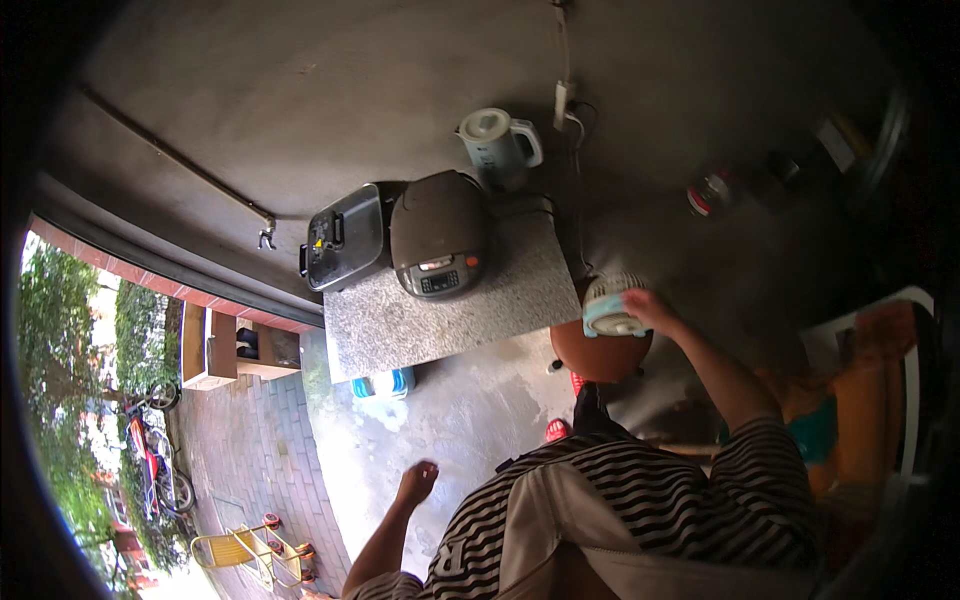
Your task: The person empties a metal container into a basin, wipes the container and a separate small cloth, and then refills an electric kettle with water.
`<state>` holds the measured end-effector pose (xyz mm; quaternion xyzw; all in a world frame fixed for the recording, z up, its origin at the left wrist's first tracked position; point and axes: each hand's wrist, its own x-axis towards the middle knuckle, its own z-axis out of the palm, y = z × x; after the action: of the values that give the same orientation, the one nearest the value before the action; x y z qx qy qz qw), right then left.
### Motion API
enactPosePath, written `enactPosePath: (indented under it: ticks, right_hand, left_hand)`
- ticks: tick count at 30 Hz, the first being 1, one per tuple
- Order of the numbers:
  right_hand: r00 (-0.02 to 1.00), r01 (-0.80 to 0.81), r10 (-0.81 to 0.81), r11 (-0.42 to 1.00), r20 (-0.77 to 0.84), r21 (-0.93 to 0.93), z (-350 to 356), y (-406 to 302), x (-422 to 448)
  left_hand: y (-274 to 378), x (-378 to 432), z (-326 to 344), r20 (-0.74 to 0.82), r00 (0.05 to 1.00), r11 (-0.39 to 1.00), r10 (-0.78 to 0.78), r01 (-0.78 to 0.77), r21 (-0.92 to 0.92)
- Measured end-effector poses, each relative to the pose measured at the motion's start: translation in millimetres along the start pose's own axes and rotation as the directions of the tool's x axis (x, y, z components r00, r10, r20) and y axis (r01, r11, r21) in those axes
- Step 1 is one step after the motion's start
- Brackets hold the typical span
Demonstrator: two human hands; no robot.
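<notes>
My right hand [650, 309], slightly blurred, reaches across the rim of a small electric fan [604, 306] in pale teal and white. Its fingers overlap the fan's casing; whether they grip it or only touch it cannot be told. Beneath the fan is a brown round-topped stool [600, 356]. Low on the left, my left hand [418, 481] hangs over the concrete floor, loosely curled, with nothing visible in it. Nearby, a grey speckled tabletop [450, 322] carries a dark rice cooker [439, 236], a black rectangular electric pan [349, 240] and a light electric kettle [495, 142].
A power strip [561, 105] and cord run along the wall. A tap [266, 236] juts from a wall pipe. By the table's base lies a blue-and-white package [382, 384]. Outside are a yellow trolley [251, 551], a motorcycle [154, 457] and wooden cabinets [225, 345].
</notes>
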<state>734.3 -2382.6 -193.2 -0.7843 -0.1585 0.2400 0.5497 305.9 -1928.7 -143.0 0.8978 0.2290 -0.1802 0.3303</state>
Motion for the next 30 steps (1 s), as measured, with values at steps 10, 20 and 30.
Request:
enactPosePath:
  ticks: [10, 20, 30]
  right_hand:
    - [0.894, 0.327, -0.301, 0.945, -0.333, 0.022, 23, -45, 375]
    - [0.923, 0.333, -0.282, 0.926, -0.261, 0.178, 1, -87, 467]
    - [0.96, 0.136, -0.056, 0.95, -0.275, 0.28, 14, -98, 470]
  left_hand:
    - [-13, -94, 109, 0.104, 0.679, 0.575, -0.727, 0.684, -0.448]
    - [138, -66, 49, 0.248, 0.533, 0.311, -0.809, 0.746, -0.588]
    - [153, -44, 48, 0.274, 0.557, 0.358, -0.784, 0.765, -0.535]
